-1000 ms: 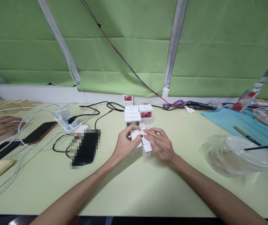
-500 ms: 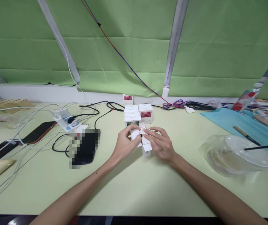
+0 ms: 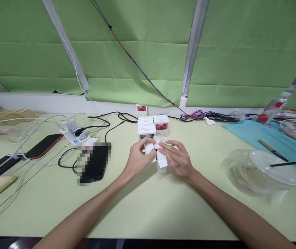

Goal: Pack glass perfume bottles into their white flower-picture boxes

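So right in the middle of the frame both hands are wrapped around a small white carton [image 3: 158, 157] sitting on the pale green table [image 3: 142, 207]. The left hand [image 3: 137, 159] is curled around its left side, with the fingers up at the top flaps, and the right hand [image 3: 179, 159] holds it from the right, fingertips resting on the same flaps. The flaps look half open and splayed, so I'd say this is the flap-folding stage of putting the carton together, not finished yet. Just behind it, a bit above centre, there's a cluster of finished boxes [image 3: 153, 126] with pink flower prints, and one more box [image 3: 141, 109] stands alone by the wall. Next bit probably needs the side flaps pressed in flat and the tuck flap lined up with its slot, held steady so the carton doesn't skew. A clear plastic bowl [image 3: 264, 171] sits off at the right, and a black phone [image 3: 93, 164] and a mess of cables [image 3: 34, 138] are at the left.
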Demonstrator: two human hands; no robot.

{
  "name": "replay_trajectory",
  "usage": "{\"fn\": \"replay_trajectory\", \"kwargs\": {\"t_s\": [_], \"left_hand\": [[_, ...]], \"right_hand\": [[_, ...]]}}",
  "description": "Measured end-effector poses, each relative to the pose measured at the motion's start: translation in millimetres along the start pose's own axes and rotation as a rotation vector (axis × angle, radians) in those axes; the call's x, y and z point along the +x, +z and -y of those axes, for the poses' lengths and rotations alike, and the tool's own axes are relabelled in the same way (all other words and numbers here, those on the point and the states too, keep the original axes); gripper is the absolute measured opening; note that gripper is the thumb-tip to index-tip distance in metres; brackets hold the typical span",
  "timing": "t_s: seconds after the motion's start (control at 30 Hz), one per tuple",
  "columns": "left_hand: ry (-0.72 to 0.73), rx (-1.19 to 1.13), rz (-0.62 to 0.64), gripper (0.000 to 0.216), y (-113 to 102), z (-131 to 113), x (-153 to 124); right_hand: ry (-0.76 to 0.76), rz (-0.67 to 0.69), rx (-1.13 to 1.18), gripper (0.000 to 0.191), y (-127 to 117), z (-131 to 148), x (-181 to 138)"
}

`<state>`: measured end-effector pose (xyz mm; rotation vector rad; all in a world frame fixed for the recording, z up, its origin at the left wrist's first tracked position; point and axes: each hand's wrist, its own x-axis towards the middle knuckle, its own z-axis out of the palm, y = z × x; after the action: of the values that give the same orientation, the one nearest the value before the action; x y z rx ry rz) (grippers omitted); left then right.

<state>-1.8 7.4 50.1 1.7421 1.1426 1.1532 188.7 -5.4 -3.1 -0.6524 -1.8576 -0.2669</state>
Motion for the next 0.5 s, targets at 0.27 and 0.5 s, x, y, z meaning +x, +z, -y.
{"fn": "replay_trajectory", "kwargs": {"t_s": [0.27, 0.5], "left_hand": [[-0.018, 0.019, -0.001, 0.025, 0.1, -1.2, 0.5], [-0.021, 0.029, 0.006, 0.026, -0.3, -2.5, 0.7]], "right_hand": [[-0.003, 0.016, -0.016, 0.041, 1.3, -1.7, -3.0], [-0.041, 0.027, -0.055, 0.039, -0.8, -3.4, 0.3]]}}
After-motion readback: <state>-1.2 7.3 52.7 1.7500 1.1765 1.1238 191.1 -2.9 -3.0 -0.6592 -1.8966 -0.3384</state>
